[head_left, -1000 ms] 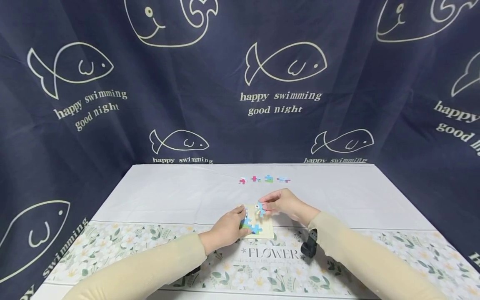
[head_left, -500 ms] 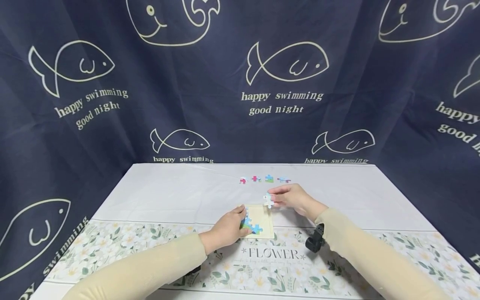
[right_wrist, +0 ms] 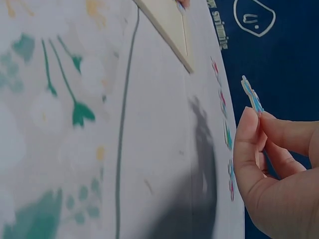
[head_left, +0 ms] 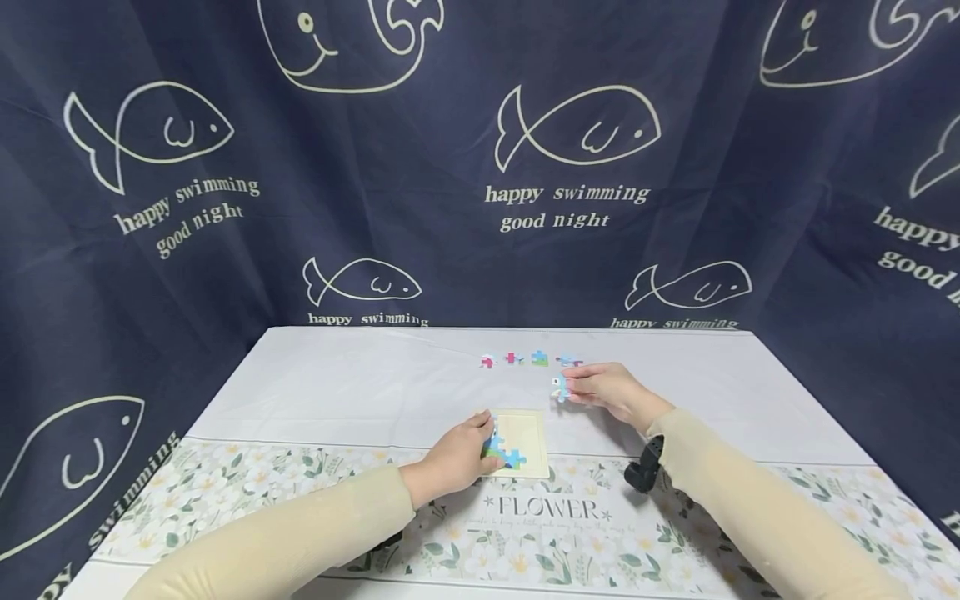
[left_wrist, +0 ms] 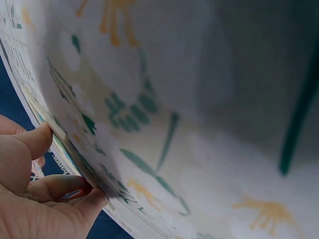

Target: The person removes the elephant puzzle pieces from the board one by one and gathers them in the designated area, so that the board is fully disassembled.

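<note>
Over the white part of the table (head_left: 360, 383), the right hand (head_left: 611, 390) pinches a piece (head_left: 561, 387) between thumb and fingers; it is light blue and white with a dark spot, and the right wrist view shows it almost edge-on, raised off the surface. This piece is on the near side of the row's right end, beyond the tray (head_left: 525, 429) and to its right. The row has four loose pieces: one pink and white (head_left: 487, 361), one pink and blue (head_left: 513, 358), one blue and green (head_left: 540, 358) and one blue and purple (head_left: 570, 361). At the tray's left side, the left hand (head_left: 450, 454) grips the frame, its fingers bent, the thumb toward the near edge. Inside the tray, blue and green set pieces (head_left: 513, 458) lie along the left and near sides, partly covered by that hand; pale bed shows at the far right. Nearer the person, a floral band (head_left: 270, 492) bears the word FLOWER (head_left: 547, 507). Behind the table hangs a navy curtain (head_left: 420, 183) with white fish outlines.
</note>
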A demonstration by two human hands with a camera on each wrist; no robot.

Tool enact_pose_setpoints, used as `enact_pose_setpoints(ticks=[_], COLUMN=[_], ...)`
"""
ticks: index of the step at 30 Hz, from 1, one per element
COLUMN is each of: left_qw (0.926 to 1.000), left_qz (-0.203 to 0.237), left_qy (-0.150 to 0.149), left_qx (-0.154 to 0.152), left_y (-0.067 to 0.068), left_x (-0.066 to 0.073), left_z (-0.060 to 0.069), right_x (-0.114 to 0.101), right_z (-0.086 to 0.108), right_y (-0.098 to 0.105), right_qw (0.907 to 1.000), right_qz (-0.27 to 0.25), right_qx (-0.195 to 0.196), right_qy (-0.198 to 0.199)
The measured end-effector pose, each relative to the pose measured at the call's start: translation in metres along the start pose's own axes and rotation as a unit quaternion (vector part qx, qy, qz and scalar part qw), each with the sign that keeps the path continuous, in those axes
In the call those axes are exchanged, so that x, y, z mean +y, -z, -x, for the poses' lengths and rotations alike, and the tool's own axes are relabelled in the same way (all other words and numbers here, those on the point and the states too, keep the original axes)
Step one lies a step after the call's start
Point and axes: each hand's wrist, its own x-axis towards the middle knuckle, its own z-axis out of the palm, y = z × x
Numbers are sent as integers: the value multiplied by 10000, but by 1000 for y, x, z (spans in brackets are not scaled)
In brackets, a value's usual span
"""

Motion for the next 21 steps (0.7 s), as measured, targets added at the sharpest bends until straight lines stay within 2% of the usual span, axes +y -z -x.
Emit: enact_pose_setpoints(ticks=[13,16,21], left_qw=[10000,9999,9999], left_qz=[-85,-108,-121], left_qy=[11,-2,-31], left_qx=[-17,-33,-61], left_y=[0,0,0], left_x=[1,1,-1], left_z=[1,1,1], right_x=[0,-1,-5], right_z=[-8,-11,-19], right_y=[31,39,47], right_qw=[9995,9991,9959], right_qz=[-275,-256,-46], right_qx=[127,334,890], right_qy=[-10,-75,-118])
